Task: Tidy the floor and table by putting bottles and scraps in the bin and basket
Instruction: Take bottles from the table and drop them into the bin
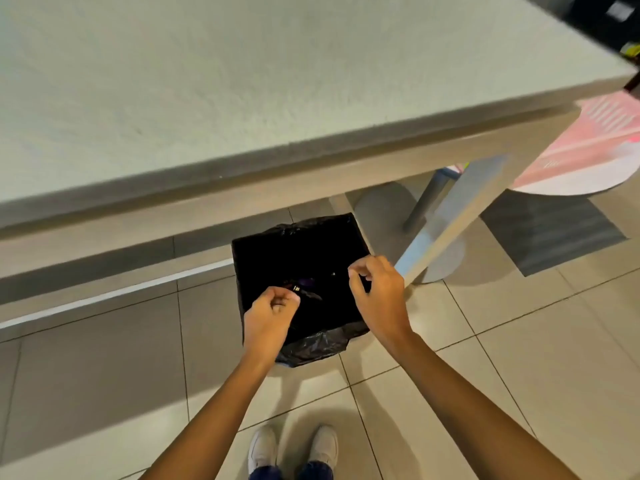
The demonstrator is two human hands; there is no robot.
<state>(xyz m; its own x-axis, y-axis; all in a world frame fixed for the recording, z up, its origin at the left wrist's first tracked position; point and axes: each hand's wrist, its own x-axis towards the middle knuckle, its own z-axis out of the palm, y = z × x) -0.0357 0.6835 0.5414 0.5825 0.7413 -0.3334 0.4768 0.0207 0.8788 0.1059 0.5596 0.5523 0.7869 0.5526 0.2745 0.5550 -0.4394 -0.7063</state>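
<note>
A square bin (298,258) lined with a black plastic bag stands on the tiled floor at the table's near edge. Dark scraps, one purple (306,282), lie at its bottom. My left hand (272,313) hovers over the bin's near left side with fingers curled in; nothing is visible in it. My right hand (379,292) is over the bin's right rim, fingers bent and pinched together; whether it touches the bag's edge is hard to tell.
The pale table (242,98) fills the upper view, its leg (450,220) just right of the bin. A pink and white round thing (588,150) sits at the right, a dark mat (550,233) below it. My white shoes (294,448) stand on the tiles.
</note>
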